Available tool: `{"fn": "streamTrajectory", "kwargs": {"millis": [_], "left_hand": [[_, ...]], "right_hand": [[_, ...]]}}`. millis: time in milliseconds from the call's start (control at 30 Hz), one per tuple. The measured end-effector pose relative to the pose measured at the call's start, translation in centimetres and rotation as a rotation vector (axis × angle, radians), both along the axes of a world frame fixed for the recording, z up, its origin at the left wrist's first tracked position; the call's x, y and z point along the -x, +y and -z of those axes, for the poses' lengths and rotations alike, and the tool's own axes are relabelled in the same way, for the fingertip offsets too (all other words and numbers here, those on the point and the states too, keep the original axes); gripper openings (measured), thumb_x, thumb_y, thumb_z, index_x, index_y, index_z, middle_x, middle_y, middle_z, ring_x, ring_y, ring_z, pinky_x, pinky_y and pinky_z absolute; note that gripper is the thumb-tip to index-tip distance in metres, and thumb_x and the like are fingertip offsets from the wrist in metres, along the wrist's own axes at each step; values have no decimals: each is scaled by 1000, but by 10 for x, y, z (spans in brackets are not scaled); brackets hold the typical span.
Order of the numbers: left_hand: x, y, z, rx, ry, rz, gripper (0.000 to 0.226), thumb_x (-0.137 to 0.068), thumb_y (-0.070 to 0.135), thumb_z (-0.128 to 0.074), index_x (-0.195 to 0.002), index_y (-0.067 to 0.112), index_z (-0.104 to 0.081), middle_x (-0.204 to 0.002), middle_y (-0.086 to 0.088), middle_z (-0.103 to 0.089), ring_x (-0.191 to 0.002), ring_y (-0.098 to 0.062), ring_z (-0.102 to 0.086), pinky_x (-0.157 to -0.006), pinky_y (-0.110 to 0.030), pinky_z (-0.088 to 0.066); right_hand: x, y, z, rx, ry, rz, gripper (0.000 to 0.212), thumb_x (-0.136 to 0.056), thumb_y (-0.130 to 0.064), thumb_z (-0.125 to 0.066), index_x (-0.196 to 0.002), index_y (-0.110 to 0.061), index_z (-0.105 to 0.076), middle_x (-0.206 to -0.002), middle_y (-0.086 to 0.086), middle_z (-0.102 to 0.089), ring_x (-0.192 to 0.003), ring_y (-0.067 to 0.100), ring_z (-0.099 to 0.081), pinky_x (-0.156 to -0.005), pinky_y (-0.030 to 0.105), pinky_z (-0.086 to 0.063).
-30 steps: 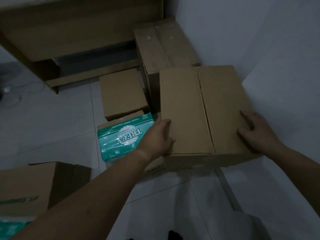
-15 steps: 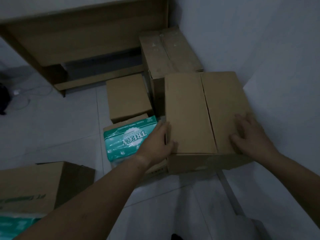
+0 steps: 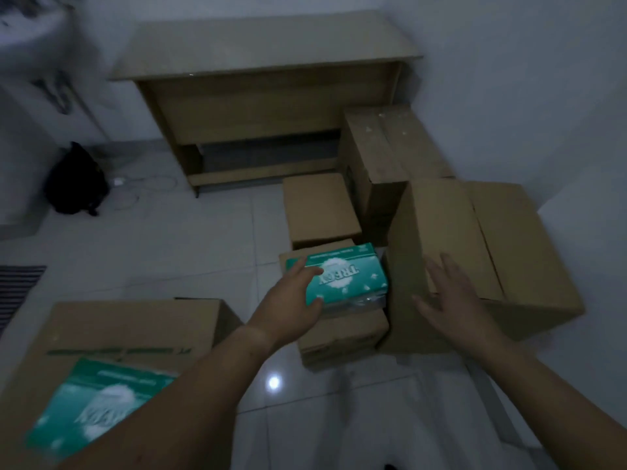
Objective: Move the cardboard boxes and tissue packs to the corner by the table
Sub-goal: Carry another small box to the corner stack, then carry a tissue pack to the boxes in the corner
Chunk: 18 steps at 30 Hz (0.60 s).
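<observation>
A large cardboard box (image 3: 502, 245) stands on the floor by the right wall. My right hand (image 3: 451, 300) hovers over its near left corner, fingers spread, holding nothing. My left hand (image 3: 291, 300) is open beside a green tissue pack (image 3: 346, 276) that lies on a low cardboard box (image 3: 342, 337); fingertips touch the pack's left edge. Behind stand a small box (image 3: 319, 208) and a tall box (image 3: 376, 164) in the corner next to the wooden table (image 3: 264, 96). At near left another cardboard box (image 3: 129, 330) carries a second green tissue pack (image 3: 95, 401).
A black bag (image 3: 76, 179) and a white cable (image 3: 135, 188) lie on the tiled floor left of the table. A striped mat (image 3: 17, 286) shows at the left edge. White walls close the right side and the back.
Both hands have come off the large box, and the left has shifted over to the tissue pack. The view has pulled back and up, showing the whole table and the near left box.
</observation>
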<state>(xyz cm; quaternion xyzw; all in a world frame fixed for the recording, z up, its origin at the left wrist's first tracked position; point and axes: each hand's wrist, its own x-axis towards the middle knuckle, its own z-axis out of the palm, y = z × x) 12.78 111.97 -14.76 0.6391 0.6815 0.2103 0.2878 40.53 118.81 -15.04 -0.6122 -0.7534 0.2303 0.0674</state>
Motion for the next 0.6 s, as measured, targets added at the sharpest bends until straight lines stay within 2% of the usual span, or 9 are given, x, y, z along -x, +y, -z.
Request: {"fn": "streamTrajectory", "kwargs": {"millis": [100, 167, 300, 467, 600], "left_hand": [[61, -72, -34, -10, 3, -21, 49, -88, 22, -60, -135, 25, -47, -156, 2, -28, -136, -8, -34, -102, -10, -24], [101, -116, -61, 12, 16, -67, 50, -88, 26, -60, -135, 29, -46, -157, 3, -27, -137, -13, -37, -106, -16, -27], [168, -186, -116, 5, 46, -139, 51, -87, 22, -61, -137, 23, -47, -154, -1, -34, -141, -11, -32, -107, -15, -23], [236, -260, -168, 7, 153, -221, 56, -86, 20, -63, -138, 15, -44, -148, -4, -41, -132, -19, -43, -104, -21, -31], [267, -328, -185, 43, 227, -288, 57, -85, 23, -63, -138, 15, -44, -146, -4, -42, -131, -22, -44, -106, -29, -35]], "right_hand": [[49, -66, -34, 33, 33, 0, 80, -88, -32, -66, -153, -28, -20, -162, 13, -10, -149, 30, -12, -118, 42, -18], [81, -106, -61, 63, 29, -4, 80, -88, -33, -65, -154, -29, -19, -163, 10, -8, -150, 29, -7, -119, 45, -18], [137, -168, -111, 104, -2, -60, 81, -88, -33, -63, -155, -26, -17, -164, 10, -5, -150, 28, -2, -120, 45, -16], [188, -226, -179, 80, 30, -146, 81, -88, -39, -63, -154, -27, -18, -163, 4, -5, -150, 26, -4, -120, 49, -17], [210, -271, -215, -11, 10, -183, 78, -90, -39, -61, -154, -24, -19, -163, 5, -8, -150, 26, -5, -119, 49, -17]]}}
